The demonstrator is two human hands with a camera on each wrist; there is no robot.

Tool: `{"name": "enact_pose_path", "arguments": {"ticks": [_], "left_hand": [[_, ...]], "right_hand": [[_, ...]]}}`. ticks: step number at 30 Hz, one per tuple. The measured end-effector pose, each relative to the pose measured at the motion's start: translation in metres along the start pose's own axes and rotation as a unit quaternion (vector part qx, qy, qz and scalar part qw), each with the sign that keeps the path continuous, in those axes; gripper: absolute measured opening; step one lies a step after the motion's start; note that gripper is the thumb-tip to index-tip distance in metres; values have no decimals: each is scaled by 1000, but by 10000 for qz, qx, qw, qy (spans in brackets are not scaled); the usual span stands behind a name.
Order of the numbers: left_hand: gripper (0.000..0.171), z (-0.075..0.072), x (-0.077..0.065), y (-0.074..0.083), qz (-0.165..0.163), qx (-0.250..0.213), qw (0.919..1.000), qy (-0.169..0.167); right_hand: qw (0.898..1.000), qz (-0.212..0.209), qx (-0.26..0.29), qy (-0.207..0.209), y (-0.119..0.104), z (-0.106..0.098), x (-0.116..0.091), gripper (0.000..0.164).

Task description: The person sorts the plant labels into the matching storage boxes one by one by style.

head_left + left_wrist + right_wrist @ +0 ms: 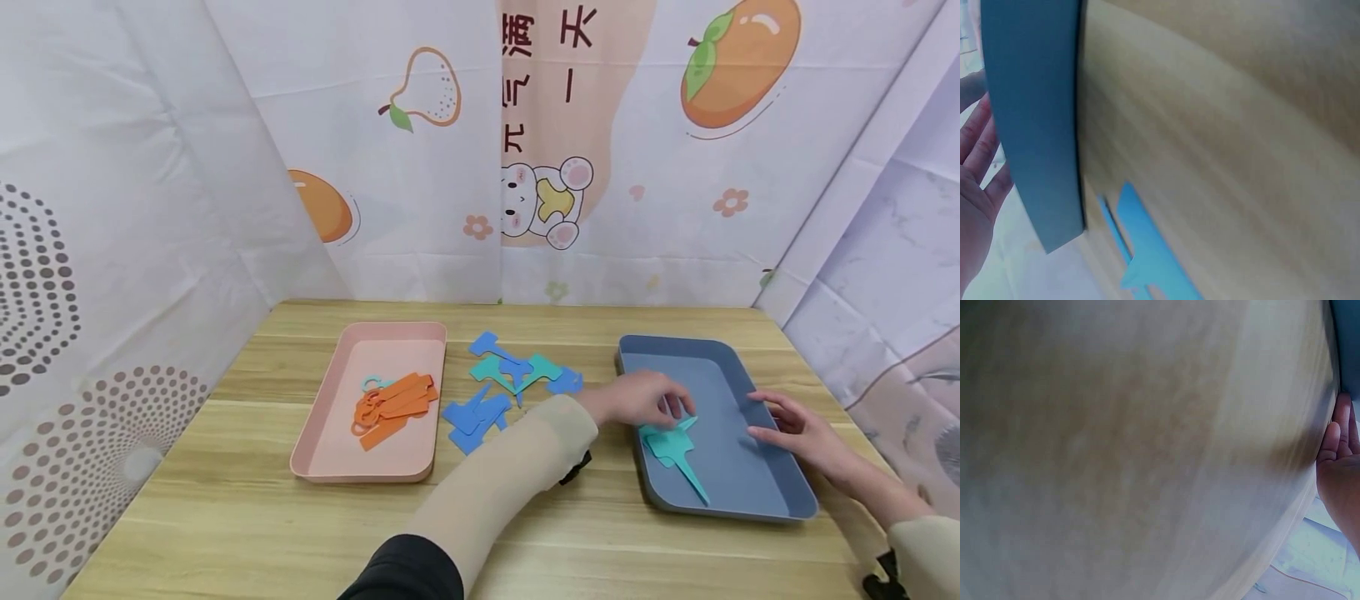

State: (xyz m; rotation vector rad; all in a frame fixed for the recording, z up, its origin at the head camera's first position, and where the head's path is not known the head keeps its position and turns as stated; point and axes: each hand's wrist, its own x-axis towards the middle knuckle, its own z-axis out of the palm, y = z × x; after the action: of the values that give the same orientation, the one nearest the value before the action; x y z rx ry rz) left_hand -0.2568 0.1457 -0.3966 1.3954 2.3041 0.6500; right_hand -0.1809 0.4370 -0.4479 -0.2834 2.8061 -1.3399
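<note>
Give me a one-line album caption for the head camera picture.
Left hand over green pieces in a blue-gray tray, right hand at its side; orange pieces in a pink tray.

Flat teal tags (666, 445) lie overlapping along the left side of the shallow blue-grey tray (742, 467), one pointed stem slanting rightward.

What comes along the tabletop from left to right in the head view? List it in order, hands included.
Pink tray holding orange pieces → blue pieces with teal pieces among them → left hand, over the left side of the gray-blue tray → right hand, at that tray's right rim.
</note>
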Motion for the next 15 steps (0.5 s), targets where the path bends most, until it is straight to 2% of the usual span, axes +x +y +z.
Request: {"name": "enact_pose_path", "arguments": {"ticks": [6, 15], "left_hand": [[29, -11, -11, -4, 220, -153, 9996, 99], [27, -32, -39, -25, 343, -189, 9986, 351]], "right_hand": [[10000, -18, -5, -25, 0, 0, -1, 51], [9993, 246, -270, -107, -1, 1, -1, 52]]}}
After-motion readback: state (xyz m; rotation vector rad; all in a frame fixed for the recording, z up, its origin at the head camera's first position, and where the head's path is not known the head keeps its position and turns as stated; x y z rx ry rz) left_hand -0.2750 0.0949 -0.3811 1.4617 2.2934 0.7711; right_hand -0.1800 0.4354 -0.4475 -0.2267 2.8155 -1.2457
